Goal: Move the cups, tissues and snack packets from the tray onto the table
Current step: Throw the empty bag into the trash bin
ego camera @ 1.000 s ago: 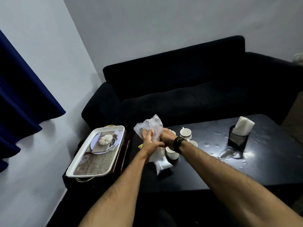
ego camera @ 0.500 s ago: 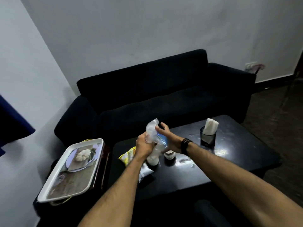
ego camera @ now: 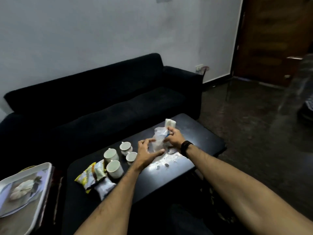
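On the black table (ego camera: pixel 208 138), a clear plastic packet (ego camera: pixel 158 139) stands upright between my hands. My right hand (ego camera: pixel 174 139) pinches its top edge. My left hand (ego camera: pixel 146 154) is spread beside its lower left, fingers loose, thumb under the packet's base. Several white cups (ego camera: pixel 112 162) stand left of my left hand. A yellow snack packet (ego camera: pixel 90 175) and a white one (ego camera: pixel 104 188) lie at the table's near left. A white tissue stack (ego camera: pixel 170 123) shows behind the clear packet. The white tray (ego camera: pixel 45 180) sits at far left.
A black sofa (ego camera: pixel 105 102) runs behind the table. The tray has a printed picture on its floor and rests on a low stand left of the table. Bright patches (ego camera: pixel 166 160) glint on the tabletop by my right wrist. Open floor lies to the right, with a wooden door (ego camera: pixel 274 38) beyond.
The view swung right. Both hands carried the clear packet rightward across the table and down to its surface. My left hand has loosened from the packet and now spreads beside it.
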Available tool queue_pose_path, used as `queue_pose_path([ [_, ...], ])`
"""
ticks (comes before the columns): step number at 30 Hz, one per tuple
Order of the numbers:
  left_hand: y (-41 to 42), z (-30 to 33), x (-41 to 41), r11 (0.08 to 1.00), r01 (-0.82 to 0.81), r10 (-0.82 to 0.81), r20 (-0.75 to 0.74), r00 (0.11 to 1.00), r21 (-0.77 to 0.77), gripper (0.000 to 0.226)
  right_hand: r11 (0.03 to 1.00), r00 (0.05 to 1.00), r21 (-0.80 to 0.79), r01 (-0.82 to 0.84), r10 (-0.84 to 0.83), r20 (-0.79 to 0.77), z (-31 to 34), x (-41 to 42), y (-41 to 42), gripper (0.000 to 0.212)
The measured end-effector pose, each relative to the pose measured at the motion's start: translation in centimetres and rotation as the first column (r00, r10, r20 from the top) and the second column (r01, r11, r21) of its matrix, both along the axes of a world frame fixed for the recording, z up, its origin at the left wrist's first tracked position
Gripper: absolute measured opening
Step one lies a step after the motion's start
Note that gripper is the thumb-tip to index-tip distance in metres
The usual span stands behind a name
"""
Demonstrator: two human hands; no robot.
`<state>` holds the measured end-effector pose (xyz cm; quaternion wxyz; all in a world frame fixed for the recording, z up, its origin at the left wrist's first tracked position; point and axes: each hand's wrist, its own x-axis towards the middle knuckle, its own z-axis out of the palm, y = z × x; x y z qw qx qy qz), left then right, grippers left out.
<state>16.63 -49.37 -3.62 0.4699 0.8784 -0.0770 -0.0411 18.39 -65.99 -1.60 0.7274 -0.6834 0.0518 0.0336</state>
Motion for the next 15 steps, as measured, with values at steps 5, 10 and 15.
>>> queue_pose_path([
  [5, -5.7, -3.2, 0.0, 0.980, 0.160, -0.156, -0.044, 0.987, 0.118, 0.071, 0.963, 0.956, -0.076, 0.258, -0.266, -0.120, -4.0, -1.1, -10.8, 0.040],
  [10, -11.5, -6.5, 0.0, 0.878, 0.392, -0.370, -0.130, 0.920, 0.274, 0.078, 0.876, 0.869, -0.265, 0.402, -0.457, -0.192, -8.3, -4.6, -21.1, 0.056],
  [15, -18.1, -10.0, -0.7, 0.794, 0.543, -0.495, -0.230, 0.838, 0.272, 0.072, 0.824, 0.760, -0.392, 0.409, -0.545, -0.353, -13.7, -9.9, -28.6, 0.038],
])
